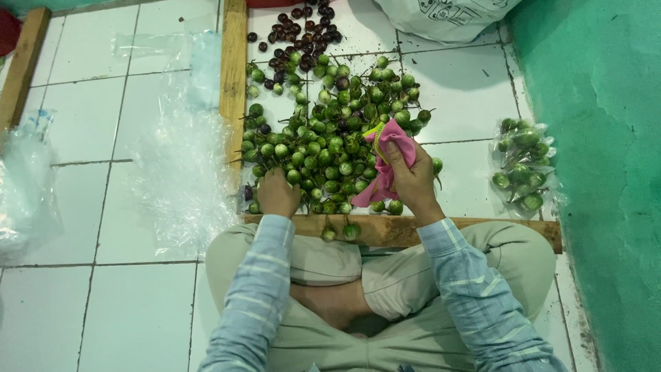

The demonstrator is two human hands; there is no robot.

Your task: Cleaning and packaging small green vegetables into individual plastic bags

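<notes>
The person sits cross-legged on the white tiled floor (138, 317), both forearms in striped blue sleeves stretched forward over the knees. The left hand (277, 194) lies palm down, fingers curled into the near edge of a heap of small round green eggplants (323, 131); whether it clasps one fruit or only presses on the pile cannot be told. The right hand (412, 180) is raised a little above the heap's near right side, wrist bent, fingers clenched on a pink cloth (385, 162) that hangs down from the fist toward the fruit; a yellow-green strip shows at the cloth's upper edge.

The heap is far too dense to count; it holds many dozens of green fruits, with a few dark ones mixed in. Beyond it, toward the far edge of the floor, lies a smaller scatter of dark purple eggplants (303, 31), also too many to count exactly. Two wooden boards frame the heap: one wooden board (385, 231) runs along the near side just before the person's knees, with two green fruits resting against it, and one upright board (234, 76) runs along the left side.

One filled clear bag of green eggplants (523, 162) lies by the green wall (606, 172) on the right. Loose clear plastic sheets (182, 158) lie left of the upright board.
</notes>
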